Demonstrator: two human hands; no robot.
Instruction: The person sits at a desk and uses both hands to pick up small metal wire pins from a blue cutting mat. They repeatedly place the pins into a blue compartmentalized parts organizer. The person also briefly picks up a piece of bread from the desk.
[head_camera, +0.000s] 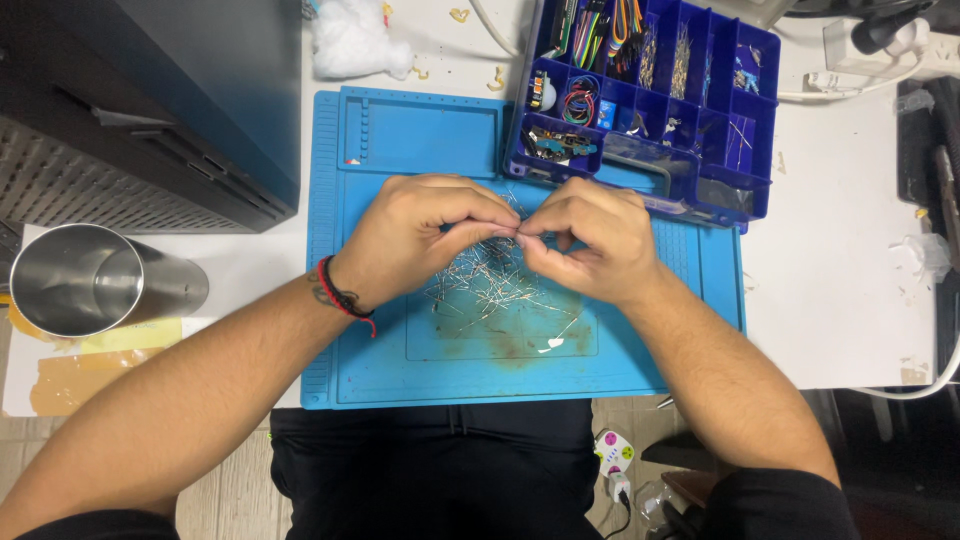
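- Left hand (415, 240) and right hand (590, 240): fingertips pinched together on thin silvery wire leads (490, 280).
- Leads heaped on blue silicone mat (420, 140), white worktop (850, 280).

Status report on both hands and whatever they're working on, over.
Left hand and right hand pinched together on a thin wire lead. Loose pile of leads beneath on blue mat. Parts organizer close behind, not obstructing.
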